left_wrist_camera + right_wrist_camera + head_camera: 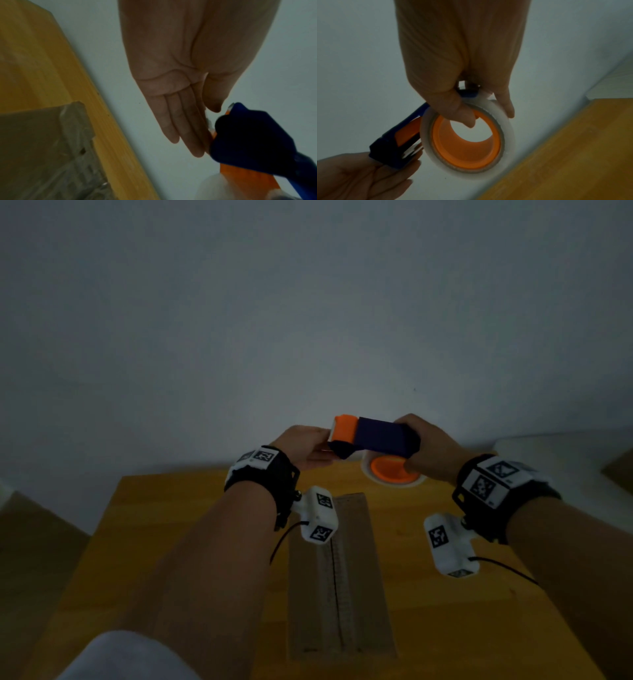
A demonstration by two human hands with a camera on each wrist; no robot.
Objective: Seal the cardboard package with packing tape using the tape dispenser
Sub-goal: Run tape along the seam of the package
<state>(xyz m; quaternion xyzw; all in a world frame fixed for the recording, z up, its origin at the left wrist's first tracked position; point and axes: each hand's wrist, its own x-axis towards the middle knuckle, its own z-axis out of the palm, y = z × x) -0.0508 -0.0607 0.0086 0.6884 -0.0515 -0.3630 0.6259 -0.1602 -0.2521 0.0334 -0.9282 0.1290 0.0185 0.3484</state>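
Note:
A blue and orange tape dispenser (376, 436) is held in the air over the far edge of the wooden table (171, 525). My right hand (421, 446) grips its rear, thumb hooked into the orange core of the clear tape roll (508, 135). My left hand (327, 446) pinches the dispenser's front end (254, 135) between thumb and straight fingers; whether tape lies between them is hidden. The flat cardboard package (339, 577) lies lengthwise on the table below my wrists, with clear tape along its middle seam and over its far end (72, 121).
A plain white wall rises right behind the table's far edge (102, 108). A white ledge (548, 450) stands to the right of the table. The scene is dim. Bare wood (573, 155) shows on both sides of the package.

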